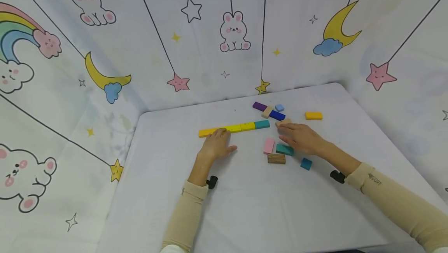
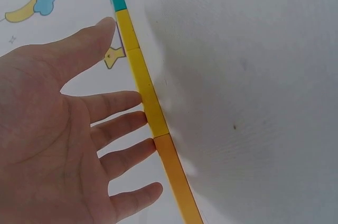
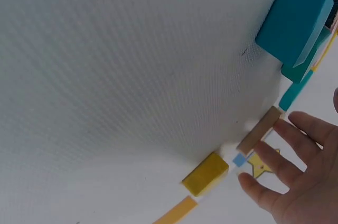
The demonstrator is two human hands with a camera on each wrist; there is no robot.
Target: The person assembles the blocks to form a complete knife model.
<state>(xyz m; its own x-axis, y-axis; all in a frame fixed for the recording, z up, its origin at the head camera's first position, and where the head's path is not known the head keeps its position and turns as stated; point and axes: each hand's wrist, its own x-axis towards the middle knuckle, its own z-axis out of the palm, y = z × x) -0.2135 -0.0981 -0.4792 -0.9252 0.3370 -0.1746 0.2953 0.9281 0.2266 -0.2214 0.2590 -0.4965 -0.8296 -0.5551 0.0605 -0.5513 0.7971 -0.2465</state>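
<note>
Wooden block point(image 3: 259, 130) lies on worktop point(image 1: 245, 206) just right of block row point(image 1: 238, 128), roughly in line — I read right grip point(image 1: 301, 138) nearer, fingers extended, touching, not pinching; left grip point(image 1: 214, 146) straight-fingered against row.

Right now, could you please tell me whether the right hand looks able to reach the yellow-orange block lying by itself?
Probably yes: the right hand is nearby, and only white tabletop shows between it and the yellow-orange block, with nothing blocking.

Cartoon-printed cloth point(image 1: 210, 58) and toy blocks point(image 1: 284, 149) suggest a play corner.
</note>
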